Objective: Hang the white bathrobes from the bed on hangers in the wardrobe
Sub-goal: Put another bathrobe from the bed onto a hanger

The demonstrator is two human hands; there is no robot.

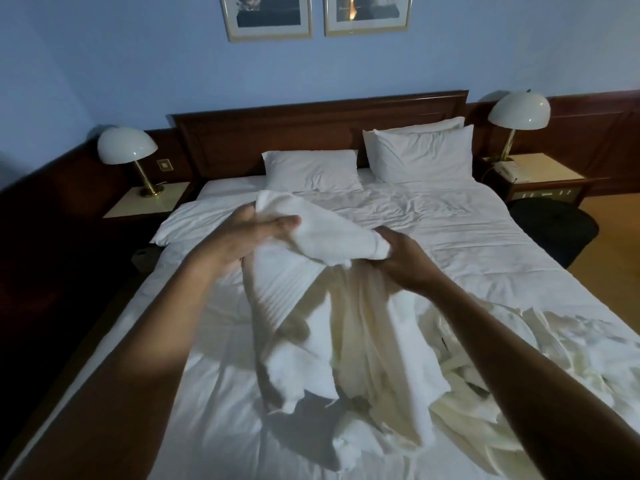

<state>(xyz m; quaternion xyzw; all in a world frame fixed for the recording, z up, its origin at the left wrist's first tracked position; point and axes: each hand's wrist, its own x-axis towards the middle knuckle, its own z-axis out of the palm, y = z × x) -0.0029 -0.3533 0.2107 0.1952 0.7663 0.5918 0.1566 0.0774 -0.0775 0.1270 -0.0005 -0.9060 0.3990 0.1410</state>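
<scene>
I hold a white bathrobe (322, 299) up over the bed (467, 237). My left hand (249, 237) grips its upper left part, fingers stretched along the cloth and thumb behind it. My right hand (405, 258) grips the bunched upper right part. The robe hangs down between my arms and its lower folds lie on the sheet. A second white bathrobe (502, 375) lies crumpled on the bed at the right, partly behind my right forearm. No hanger or wardrobe is in view.
Two pillows (311, 171) lean at the dark wooden headboard (311, 123). Bedside tables with dome lamps (126, 147) stand on both sides; the right one also bears a telephone (507, 169). A dark stool (554, 230) stands on the wooden floor right of the bed.
</scene>
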